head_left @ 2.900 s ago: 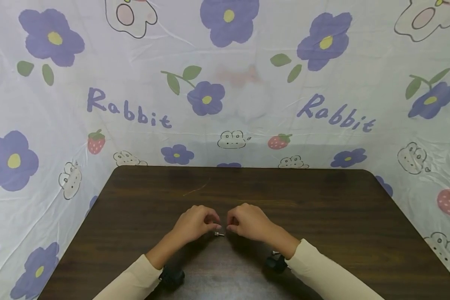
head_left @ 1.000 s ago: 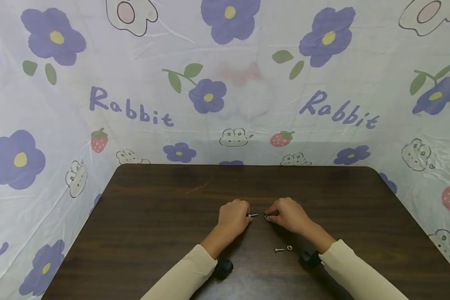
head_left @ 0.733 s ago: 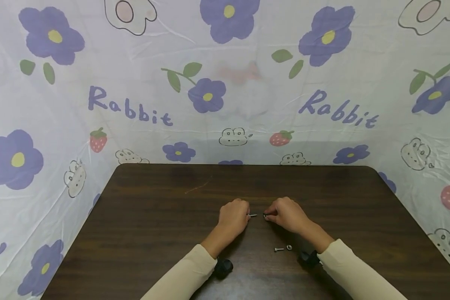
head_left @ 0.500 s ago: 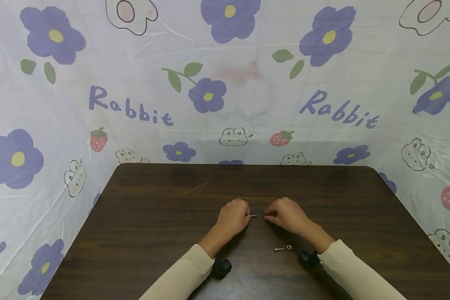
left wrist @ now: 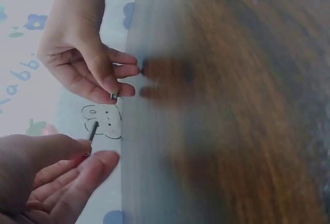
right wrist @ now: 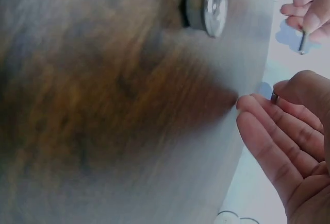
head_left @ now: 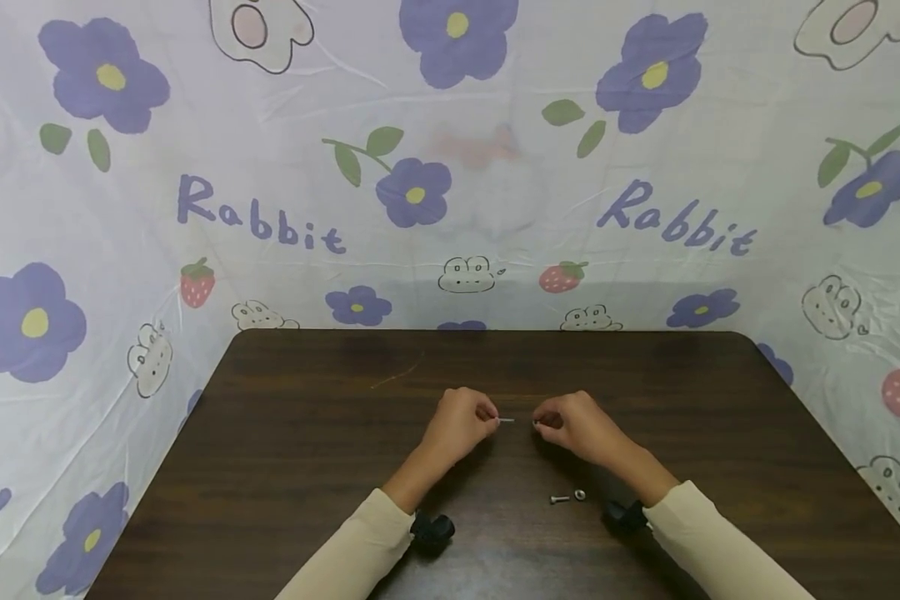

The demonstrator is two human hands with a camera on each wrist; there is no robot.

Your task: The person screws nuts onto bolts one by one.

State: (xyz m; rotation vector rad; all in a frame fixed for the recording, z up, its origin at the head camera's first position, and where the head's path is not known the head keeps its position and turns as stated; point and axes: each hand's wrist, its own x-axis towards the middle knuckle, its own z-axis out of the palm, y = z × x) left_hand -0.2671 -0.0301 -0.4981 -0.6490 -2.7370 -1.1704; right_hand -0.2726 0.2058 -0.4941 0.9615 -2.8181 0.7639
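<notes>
My left hand [head_left: 457, 423] pinches a small metal bolt [head_left: 506, 420] by its head end between thumb and fingertips. The bolt's shank points toward the right hand; in the left wrist view the bolt [left wrist: 93, 134] stands out past the fingers. Across a narrow gap, my right hand [head_left: 581, 427] pinches a small metal nut [head_left: 537, 422], mostly covered by the fingertips. The same nut [right wrist: 274, 97] shows between thumb and finger in the right wrist view. Bolt and nut are apart, both raised over the table.
On the dark wood table [head_left: 307, 433], a second bolt [head_left: 559, 500] and a second nut [head_left: 580, 495] lie near my right wrist. Black wrist cameras sit under both sleeves. A printed cloth [head_left: 495, 225] hangs behind the table.
Earlier, a bolt lay between the hands near the table's middle; since then both hands have moved right and forward, gripping bolt and nut. In the last half second they rose slightly.
</notes>
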